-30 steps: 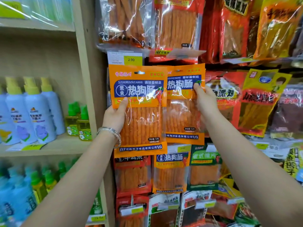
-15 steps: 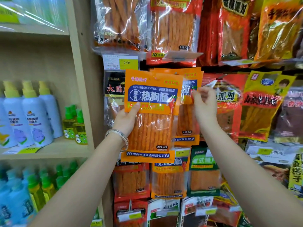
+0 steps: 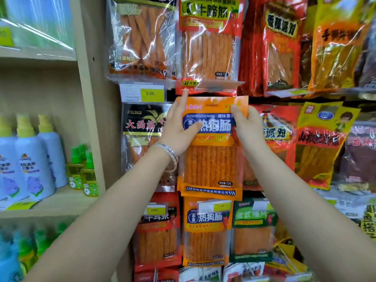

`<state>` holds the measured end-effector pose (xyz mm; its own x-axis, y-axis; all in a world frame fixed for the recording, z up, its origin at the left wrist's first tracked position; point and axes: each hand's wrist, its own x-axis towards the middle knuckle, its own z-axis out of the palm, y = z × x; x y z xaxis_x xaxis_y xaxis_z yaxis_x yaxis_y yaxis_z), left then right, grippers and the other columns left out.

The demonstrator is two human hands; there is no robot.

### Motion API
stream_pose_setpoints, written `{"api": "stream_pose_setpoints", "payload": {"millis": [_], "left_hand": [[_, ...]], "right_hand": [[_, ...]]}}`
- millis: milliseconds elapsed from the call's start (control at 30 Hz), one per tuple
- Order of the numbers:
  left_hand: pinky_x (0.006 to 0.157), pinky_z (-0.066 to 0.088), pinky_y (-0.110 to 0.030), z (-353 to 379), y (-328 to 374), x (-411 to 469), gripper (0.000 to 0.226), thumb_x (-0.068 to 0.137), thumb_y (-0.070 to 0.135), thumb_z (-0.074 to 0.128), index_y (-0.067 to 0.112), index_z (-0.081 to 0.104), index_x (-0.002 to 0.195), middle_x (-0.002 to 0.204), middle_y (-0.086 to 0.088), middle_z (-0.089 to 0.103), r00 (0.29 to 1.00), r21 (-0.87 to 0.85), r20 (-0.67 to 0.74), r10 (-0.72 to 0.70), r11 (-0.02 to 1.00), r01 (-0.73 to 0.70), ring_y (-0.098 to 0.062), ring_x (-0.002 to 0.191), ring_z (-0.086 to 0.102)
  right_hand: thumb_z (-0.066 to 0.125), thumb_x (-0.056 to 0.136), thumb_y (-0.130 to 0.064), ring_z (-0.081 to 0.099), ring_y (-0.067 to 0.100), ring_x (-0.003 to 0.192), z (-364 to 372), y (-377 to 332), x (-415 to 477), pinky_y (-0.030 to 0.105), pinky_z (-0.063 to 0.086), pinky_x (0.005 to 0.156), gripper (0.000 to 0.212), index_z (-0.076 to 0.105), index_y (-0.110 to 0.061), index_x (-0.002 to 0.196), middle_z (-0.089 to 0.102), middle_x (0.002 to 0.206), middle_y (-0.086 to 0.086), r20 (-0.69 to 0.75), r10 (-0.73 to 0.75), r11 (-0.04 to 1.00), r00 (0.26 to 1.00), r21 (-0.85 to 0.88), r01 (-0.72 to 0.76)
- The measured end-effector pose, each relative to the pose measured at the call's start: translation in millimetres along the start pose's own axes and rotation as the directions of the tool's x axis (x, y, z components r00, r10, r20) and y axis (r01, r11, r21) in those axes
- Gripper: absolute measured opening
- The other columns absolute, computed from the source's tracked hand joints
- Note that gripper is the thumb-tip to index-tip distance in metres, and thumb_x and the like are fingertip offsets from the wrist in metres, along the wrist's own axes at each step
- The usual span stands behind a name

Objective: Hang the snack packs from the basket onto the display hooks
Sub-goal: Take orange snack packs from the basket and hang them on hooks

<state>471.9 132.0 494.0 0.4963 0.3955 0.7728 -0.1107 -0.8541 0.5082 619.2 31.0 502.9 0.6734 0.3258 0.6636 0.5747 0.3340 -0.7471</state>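
An orange snack pack with a blue label is held flat against the display wall, in front of another pack of the same kind. My left hand holds its left side, thumb across the label and fingers stretched up along the top left corner. My right hand pinches its top right corner. The pack's hang hole sits just under a clear price-tag holder. No hook is visible behind it. The basket is out of view.
Rows of hanging snack packs fill the wall above, below and to the right; a black-labelled pack hangs to the left. A wooden shelf post stands at left, with spray bottles on the shelves beyond.
My left hand has carried its orange pack right and up, over the second pack. My right hand has shifted to the top right corner. The two packs now lie stacked.
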Motion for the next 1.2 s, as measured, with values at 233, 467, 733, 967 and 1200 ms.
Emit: {"api": "stream_pose_setpoints", "payload": {"millis": [233,467,733,967,1200], "left_hand": [[0.11,0.008,-0.03,9.7,4.0,14.6,0.079,0.089,0.025,0.06,0.045,0.009,0.146,0.158,-0.003,-0.007,0.999,0.035,-0.036,0.007,0.999,-0.006,-0.003,0.14,0.0],[0.107,0.006,-0.026,19.8,-13.3,-0.5,0.084,0.087,0.029,0.062,0.046,0.004,0.145,0.159,0.002,-0.003,1.0,0.081,-0.009,-0.009,0.997,0.01,0.005,0.135,-0.002],[0.093,0.031,-0.008,52.5,-38.6,-42.8,0.092,0.085,0.009,0.061,0.027,-0.001,0.15,0.131,0.02,0.038,0.93,-0.228,-0.015,-0.367,0.907,0.354,0.011,0.109,0.042],[0.052,0.043,-0.015,61.0,-41.3,-36.6,0.076,0.071,-0.005,0.063,0.02,0.031,0.136,0.091,0.01,0.054,0.82,-0.346,0.012,-0.572,0.767,0.54,0.002,0.076,0.052],[0.052,0.045,-0.013,64.6,-43.5,-42.9,0.081,0.073,0.003,0.066,0.023,0.023,0.139,0.102,0.007,0.056,0.838,-0.33,0.021,-0.545,0.788,0.52,0.0,0.082,0.055]], "right_hand": [[0.053,0.091,-0.025,0.049,0.015,0.067,1.3,2.2,20.8,0.032,0.036,0.063,0.022,0.055,-0.008,0.077,0.053,0.072,0.002,-0.002,-0.02,0.997,1.0,-0.076,0.02],[0.058,0.092,-0.032,0.053,0.013,0.073,-4.6,21.5,11.9,0.031,0.038,0.066,0.019,0.055,-0.016,0.081,0.057,0.078,0.0,-0.005,-0.076,0.979,0.997,-0.192,0.074],[0.049,0.096,-0.03,0.043,0.018,0.126,-5.8,65.9,-40.1,0.03,0.031,0.106,0.043,0.041,-0.021,0.137,0.048,0.133,-0.001,-0.002,0.031,0.988,1.0,-0.148,-0.031],[0.048,0.076,-0.035,0.048,0.026,0.124,1.1,80.6,-39.8,0.049,0.039,0.105,0.078,0.015,-0.034,0.146,0.044,0.14,0.003,0.256,0.197,0.978,0.946,0.02,-0.209],[0.053,0.074,-0.025,0.048,0.021,0.125,2.0,82.8,-35.1,0.051,0.037,0.107,0.083,0.015,-0.027,0.148,0.046,0.138,0.006,0.284,0.138,0.98,0.949,0.101,-0.173]]}}
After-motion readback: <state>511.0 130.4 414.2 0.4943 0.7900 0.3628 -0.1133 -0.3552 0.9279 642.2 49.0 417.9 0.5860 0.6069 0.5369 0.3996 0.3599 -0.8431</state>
